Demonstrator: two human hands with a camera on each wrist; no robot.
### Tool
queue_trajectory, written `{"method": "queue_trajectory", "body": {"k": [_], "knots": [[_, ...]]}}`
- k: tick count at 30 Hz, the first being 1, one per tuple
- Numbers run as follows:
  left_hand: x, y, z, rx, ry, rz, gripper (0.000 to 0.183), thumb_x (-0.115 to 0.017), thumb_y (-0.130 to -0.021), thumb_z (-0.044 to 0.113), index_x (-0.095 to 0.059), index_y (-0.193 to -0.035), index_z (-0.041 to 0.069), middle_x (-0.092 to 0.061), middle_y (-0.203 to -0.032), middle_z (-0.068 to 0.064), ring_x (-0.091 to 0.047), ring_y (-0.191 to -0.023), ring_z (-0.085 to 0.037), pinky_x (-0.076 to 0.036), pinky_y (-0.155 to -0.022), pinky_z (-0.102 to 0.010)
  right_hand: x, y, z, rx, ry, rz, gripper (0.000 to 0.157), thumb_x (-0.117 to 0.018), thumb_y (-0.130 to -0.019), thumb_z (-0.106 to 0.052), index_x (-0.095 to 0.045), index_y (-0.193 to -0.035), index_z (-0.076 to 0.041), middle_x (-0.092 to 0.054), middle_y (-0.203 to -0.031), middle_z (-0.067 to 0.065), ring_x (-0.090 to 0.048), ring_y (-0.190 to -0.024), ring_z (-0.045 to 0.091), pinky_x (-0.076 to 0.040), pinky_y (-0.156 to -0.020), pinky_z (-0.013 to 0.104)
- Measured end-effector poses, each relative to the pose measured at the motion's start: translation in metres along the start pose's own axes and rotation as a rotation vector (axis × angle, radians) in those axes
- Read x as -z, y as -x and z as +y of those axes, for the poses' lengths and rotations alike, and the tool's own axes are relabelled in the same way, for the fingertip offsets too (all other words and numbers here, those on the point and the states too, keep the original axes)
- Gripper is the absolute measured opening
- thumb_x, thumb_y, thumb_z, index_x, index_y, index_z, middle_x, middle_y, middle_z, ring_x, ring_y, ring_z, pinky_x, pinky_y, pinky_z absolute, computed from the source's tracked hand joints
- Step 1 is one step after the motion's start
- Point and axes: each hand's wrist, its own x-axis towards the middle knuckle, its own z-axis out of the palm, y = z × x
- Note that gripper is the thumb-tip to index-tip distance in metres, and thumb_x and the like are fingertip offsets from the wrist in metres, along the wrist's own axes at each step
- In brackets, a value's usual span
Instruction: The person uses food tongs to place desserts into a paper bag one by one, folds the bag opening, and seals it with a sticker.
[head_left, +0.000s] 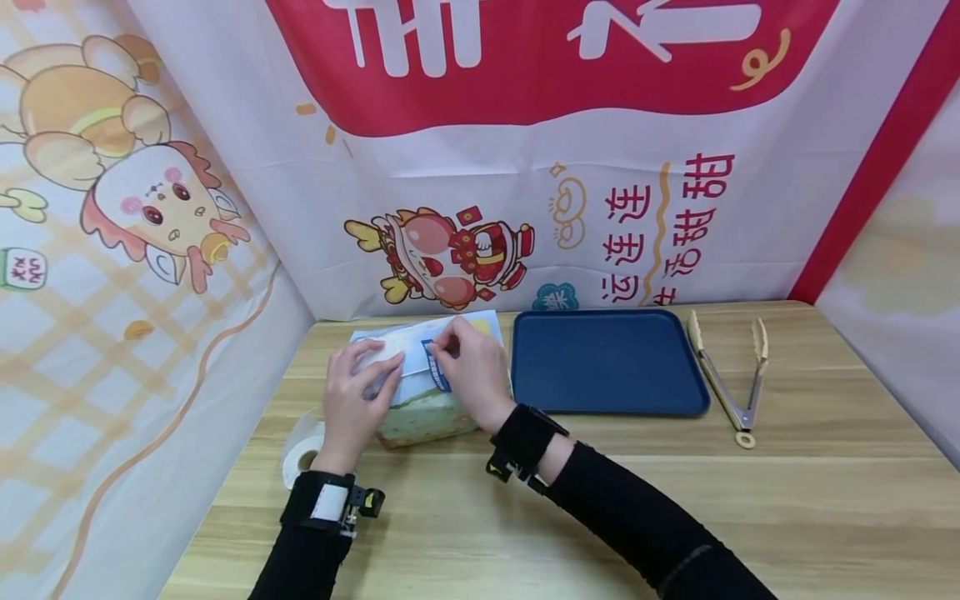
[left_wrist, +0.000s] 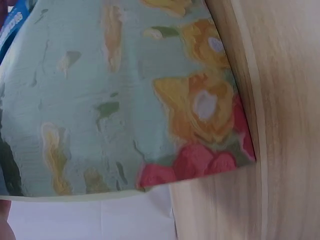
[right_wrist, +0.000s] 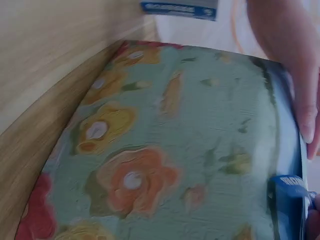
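A green package [head_left: 427, 419] with painted flowers lies on the table, its pale blue side [head_left: 408, 385] facing up. Orange and yellow blossoms cover its green side [right_wrist: 200, 125] in the right wrist view. A blue label with white lettering [head_left: 437, 367] sits on the pale blue surface and bends over the package's edge. With thumb and forefinger my right hand [head_left: 476, 367] pinches the label near its upper end. My left hand [head_left: 356, 396] rests its fingertips on the pale blue surface to the left. In the left wrist view the package mostly hides both hands.
Right of the package lies a dark blue tray [head_left: 611, 362]. Beyond it are metal tongs [head_left: 738, 392] with beige tips, spread apart. A white roll [head_left: 300, 454] stands by my left wrist. Printed cloth walls [head_left: 450, 167] close off the back and sides.
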Motion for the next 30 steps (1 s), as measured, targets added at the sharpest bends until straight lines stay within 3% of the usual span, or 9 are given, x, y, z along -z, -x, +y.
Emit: {"method": "queue_trajectory", "body": {"k": [13, 18, 25, 30], "knots": [[0.0028, -0.002, -0.0021, -0.092, -0.091, -0.028, 0.02, -0.072, -0.077, 0.017, -0.076, -0.095, 0.009, -0.063, -0.11, -0.015, -0.05, -0.107, -0.032, -0.044, -0.092, -0.05, -0.0101, -0.0019, 0.0022, 0.202, 0.212, 0.033, 0.014, -0.071, -0.084, -0.021, -0.068, -0.097, -0.016, -0.073, -0.086, -0.004, -0.064, -0.076, 0.006, -0.057, -0.055, 0.023], [0.004, -0.0019, -0.0042, -0.113, -0.139, -0.054, 0.021, -0.07, -0.079, 0.02, -0.076, -0.097, 0.01, -0.063, -0.111, -0.014, -0.051, -0.109, -0.031, -0.046, -0.092, -0.049, -0.0077, -0.003, 0.0008, 0.215, 0.254, 0.004, 0.021, -0.071, -0.084, -0.024, -0.067, -0.104, -0.017, -0.071, -0.086, -0.005, -0.059, -0.071, 0.009, -0.051, -0.046, 0.022], [0.0022, -0.0032, -0.0063, -0.155, -0.141, 0.008, 0.019, -0.069, -0.077, 0.02, -0.077, -0.091, 0.01, -0.066, -0.105, -0.014, -0.054, -0.104, -0.033, -0.048, -0.091, -0.048, -0.0023, -0.0035, -0.0036, 0.224, 0.263, -0.08, 0.025, -0.069, -0.086, -0.025, -0.064, -0.109, -0.017, -0.071, -0.101, -0.002, -0.057, -0.078, 0.011, -0.051, -0.048, 0.021], [0.0015, -0.0032, -0.0071, -0.162, -0.146, 0.015, 0.019, -0.069, -0.077, 0.02, -0.077, -0.091, 0.01, -0.067, -0.104, -0.013, -0.054, -0.104, -0.033, -0.048, -0.091, -0.049, -0.0013, -0.0046, 0.0006, 0.245, 0.299, -0.046, 0.031, -0.071, -0.083, -0.031, -0.064, -0.108, -0.014, -0.061, -0.106, 0.005, -0.055, -0.087, 0.017, -0.055, -0.048, 0.026]]}}
